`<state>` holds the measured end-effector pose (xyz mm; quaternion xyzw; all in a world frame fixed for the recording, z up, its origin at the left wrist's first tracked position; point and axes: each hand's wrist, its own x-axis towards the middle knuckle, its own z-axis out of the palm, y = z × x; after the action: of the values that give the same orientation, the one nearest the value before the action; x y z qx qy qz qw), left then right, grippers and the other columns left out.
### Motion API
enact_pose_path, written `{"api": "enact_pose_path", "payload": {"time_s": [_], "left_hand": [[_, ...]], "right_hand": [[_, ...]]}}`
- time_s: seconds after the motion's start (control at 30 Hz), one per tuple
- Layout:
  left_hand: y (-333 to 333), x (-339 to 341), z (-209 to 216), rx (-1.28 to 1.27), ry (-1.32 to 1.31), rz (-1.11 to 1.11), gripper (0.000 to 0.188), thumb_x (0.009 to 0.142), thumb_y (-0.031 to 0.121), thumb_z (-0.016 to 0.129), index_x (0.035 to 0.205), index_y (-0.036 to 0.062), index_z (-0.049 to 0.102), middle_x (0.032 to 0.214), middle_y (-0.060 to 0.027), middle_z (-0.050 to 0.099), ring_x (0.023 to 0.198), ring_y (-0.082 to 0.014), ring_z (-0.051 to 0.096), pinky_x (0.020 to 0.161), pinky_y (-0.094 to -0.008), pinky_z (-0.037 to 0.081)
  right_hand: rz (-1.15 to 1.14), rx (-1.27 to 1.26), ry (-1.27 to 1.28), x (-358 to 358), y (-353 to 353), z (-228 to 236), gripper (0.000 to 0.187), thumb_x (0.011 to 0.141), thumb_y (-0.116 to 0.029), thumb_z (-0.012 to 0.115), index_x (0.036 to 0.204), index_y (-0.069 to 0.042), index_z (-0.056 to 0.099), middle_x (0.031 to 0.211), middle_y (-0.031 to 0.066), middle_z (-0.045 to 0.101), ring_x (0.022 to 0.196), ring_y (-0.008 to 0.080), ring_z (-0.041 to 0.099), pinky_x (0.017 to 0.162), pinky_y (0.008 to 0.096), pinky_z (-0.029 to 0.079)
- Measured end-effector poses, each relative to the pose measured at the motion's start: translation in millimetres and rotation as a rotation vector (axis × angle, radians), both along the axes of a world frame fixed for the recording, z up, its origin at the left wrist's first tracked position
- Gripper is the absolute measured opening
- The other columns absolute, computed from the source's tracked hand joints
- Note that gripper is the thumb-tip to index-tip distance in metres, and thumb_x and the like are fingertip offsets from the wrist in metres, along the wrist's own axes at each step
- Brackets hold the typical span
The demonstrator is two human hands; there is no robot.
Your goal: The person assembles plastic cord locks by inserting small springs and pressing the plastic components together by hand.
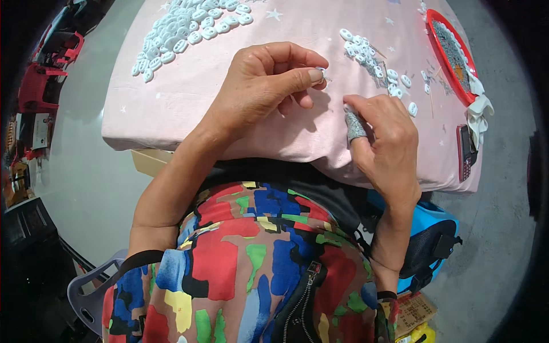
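From the head camera, the person sits at a table draped in a pink cloth [189, 97], and the work looks to be mid-cycle — one small piece is already picked up and being handled between the two hands.

The left hand [260, 86] is closed into a pinch: thumb and forefinger press together at the tips on a tiny pale piece [323, 72], with the other fingers curled under. The piece is mostly hidden by the thumbnail, so its shape cannot be told for sure; it seems of the same kind as the white rings on the table. It is held just above the cloth, near the middle of the table's front half.

The right hand [389, 143] is loosely curled, not gripping anything that shows. Its forefinger wears a grey fingertip sleeve [354, 127] and points toward the left hand's pinch, its tip near but apart from the held piece.

A large heap of white rings [183, 28] lies at the far left of the cloth, and a smaller scatter of rings [374, 60] lies just beyond the right hand. A red tray [443, 57] of grey bits sits at the far right, with a phone [464, 151] at the cloth's right edge.

As a judgement, the next move calls for fine alignment — bringing the sleeved fingertip to the pinched piece without loosening the left grip.
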<state>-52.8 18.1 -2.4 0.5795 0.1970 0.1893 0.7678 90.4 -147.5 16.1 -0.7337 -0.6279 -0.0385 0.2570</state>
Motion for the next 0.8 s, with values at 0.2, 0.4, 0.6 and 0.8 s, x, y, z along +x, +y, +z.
{"api": "enact_pose_path", "payload": {"time_s": [0.2, 0.4, 0.6, 0.8], "left_hand": [[0.6, 0.2, -0.4, -0.016, 0.004, -0.005, 0.022, 0.091, 0.010, 0.067, 0.111, 0.0007, 0.066, 0.093, -0.0079, 0.070, 0.064, -0.0041, 0.061, 0.056, -0.0143, 0.049], [0.1, -0.2, -1.9, -0.001, -0.006, -0.011, 0.022, 0.091, 0.009, 0.067, 0.112, 0.0011, 0.065, 0.093, -0.0078, 0.070, 0.064, -0.0041, 0.062, 0.057, -0.0144, 0.050], [-3.3, -0.6, 2.4, -0.025, 0.005, -0.016, 0.021, 0.091, 0.010, 0.067, 0.110, 0.0013, 0.066, 0.092, -0.0070, 0.070, 0.063, -0.0043, 0.061, 0.056, -0.0144, 0.049], [-10.2, 1.5, 1.5, -0.068, -0.010, -0.020, 0.021, 0.090, 0.009, 0.068, 0.109, 0.0007, 0.066, 0.091, -0.0068, 0.069, 0.063, -0.0046, 0.061, 0.056, -0.0148, 0.049]], "right_hand": [[-0.060, 0.091, 0.127, -1.2, 3.1, -6.8, 0.028, 0.071, 0.004, 0.064, 0.098, -0.004, 0.067, 0.079, 0.0121, 0.061, 0.072, 0.0298, 0.060, 0.065, 0.0382, 0.048], [-0.131, 0.140, 0.479, -4.9, 0.3, -17.8, 0.025, 0.078, 0.004, 0.067, 0.102, -0.005, 0.067, 0.080, 0.0088, 0.066, 0.072, 0.0161, 0.065, 0.064, 0.0273, 0.050], [-0.068, 0.201, 0.889, -3.2, -0.6, -17.5, 0.024, 0.088, 0.007, 0.060, 0.112, 0.005, 0.063, 0.100, 0.0043, 0.065, 0.091, 0.0097, 0.062, 0.082, 0.0221, 0.049], [-0.075, 0.251, 0.999, -1.3, -4.5, -18.5, 0.026, 0.087, 0.005, 0.061, 0.112, 0.005, 0.062, 0.103, 0.0074, 0.067, 0.092, 0.0114, 0.064, 0.082, 0.0228, 0.051]]}}
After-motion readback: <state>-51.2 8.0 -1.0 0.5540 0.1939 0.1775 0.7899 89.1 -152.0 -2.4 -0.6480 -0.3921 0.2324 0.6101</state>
